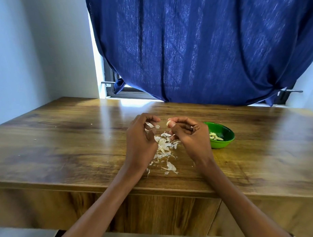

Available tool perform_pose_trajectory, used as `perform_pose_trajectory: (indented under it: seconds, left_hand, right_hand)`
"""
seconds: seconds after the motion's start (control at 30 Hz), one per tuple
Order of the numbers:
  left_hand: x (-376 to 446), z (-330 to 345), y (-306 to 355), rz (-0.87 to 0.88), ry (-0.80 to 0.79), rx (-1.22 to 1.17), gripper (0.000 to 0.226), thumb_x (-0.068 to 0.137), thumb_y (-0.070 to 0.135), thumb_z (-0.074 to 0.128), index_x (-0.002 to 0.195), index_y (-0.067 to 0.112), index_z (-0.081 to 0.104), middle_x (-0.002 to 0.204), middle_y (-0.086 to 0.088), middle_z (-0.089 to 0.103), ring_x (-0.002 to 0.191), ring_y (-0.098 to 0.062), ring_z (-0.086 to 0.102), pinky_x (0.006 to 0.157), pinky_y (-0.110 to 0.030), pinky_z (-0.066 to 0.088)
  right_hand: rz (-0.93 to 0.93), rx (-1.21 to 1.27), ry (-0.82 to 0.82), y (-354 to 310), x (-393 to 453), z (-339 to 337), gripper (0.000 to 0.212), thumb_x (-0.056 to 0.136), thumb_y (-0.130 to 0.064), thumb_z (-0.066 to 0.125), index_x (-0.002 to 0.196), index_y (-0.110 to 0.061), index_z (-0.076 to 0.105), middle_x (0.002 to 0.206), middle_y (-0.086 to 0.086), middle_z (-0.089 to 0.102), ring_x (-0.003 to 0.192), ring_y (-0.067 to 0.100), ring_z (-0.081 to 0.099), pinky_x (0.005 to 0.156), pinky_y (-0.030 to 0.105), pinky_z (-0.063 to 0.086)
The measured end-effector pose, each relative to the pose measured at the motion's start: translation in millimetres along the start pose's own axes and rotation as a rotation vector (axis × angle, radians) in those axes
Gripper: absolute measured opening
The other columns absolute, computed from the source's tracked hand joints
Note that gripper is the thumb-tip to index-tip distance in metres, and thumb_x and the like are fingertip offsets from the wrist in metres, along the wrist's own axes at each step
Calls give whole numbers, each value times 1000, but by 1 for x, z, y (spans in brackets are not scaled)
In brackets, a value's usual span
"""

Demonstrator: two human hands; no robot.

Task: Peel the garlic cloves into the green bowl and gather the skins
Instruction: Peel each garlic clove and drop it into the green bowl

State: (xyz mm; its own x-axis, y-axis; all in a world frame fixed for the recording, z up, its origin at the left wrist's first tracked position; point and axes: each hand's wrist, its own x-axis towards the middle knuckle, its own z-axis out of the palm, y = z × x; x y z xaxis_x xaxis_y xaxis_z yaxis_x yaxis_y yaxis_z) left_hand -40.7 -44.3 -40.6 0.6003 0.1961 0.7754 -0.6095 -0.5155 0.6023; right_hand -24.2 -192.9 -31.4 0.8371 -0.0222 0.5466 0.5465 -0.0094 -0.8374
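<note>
Pinching the bared clove (168, 123) in the right hand (190, 137), the left hand (142, 135) gripping skin (150, 125), best drop it into the green bowl (222, 145) at three o'clock

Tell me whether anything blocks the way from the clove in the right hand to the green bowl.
Nothing visible does. The right hand pinches the clove just left of the green bowl, whose open top holds only peeled cloves. The skins lie on the opposite side, below the hands.

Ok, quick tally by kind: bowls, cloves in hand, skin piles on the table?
Bowl: 1
Clove in right hand: 1
Skin pile: 1
Total: 3
</note>
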Motion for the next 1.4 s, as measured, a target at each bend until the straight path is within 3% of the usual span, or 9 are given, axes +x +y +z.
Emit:
perform_pose_trajectory:
  seconds: [0.13,0.23,0.47,0.87,1.0,1.13,1.4]
  left_hand:
    - [-1,1,2,-36,-52,-9,33,83,-8,68,99,20,68,95,10,71,85,-6,66,77,-25,54]
    - [0,1,6,8,-19,-71,22,86,3,75,103,15,68,94,8,72,84,-6,69,75,-19,54]
    - [0,-3,14,117,-4,-72,22,84,2,77,103,10,69,91,12,71,87,0,69,75,-9,49]
    - [-1,-2,10,201,-78,-77,39,82,-19,63,110,8,67,96,2,69,91,-9,69,82,-22,58]
    - [-1,-2,11,155,-27,-129,33,83,-14,69,105,11,67,90,9,68,88,-9,68,80,-23,57]
    - [0,-3,11,94,50,-155,26,84,-4,72,100,16,66,89,5,69,85,-16,65,74,-26,50]
    - [1,-2,7,52,-80,-243,20,88,5,69,105,11,60,92,7,62,84,-9,60,75,-20,48]
  right_hand:
    - [31,-10,0,-1,0,0,9,91,-11,73,98,-7,76,88,5,78,78,25,73,61,30,60]
    - [54,-32,-2,-1,-1,-1,10,91,-16,74,97,-7,76,88,5,77,77,24,72,59,32,60]
    - [113,-69,-104,-4,-3,-1,5,92,-14,71,93,-11,75,86,4,76,72,18,69,58,42,57]
    - [332,82,-197,-11,-2,-2,16,98,-17,62,99,-3,70,82,1,75,70,12,66,54,27,50]
    - [320,85,-225,-12,-2,-2,18,96,-17,67,108,-4,70,93,7,77,73,10,67,55,26,53]
    - [228,53,-234,-11,-3,-2,11,93,-14,69,100,-6,72,102,14,76,74,9,64,54,25,54]
    - [99,-62,-255,-8,-4,-1,12,89,-17,75,98,-10,70,88,2,74,71,9,68,53,28,55]
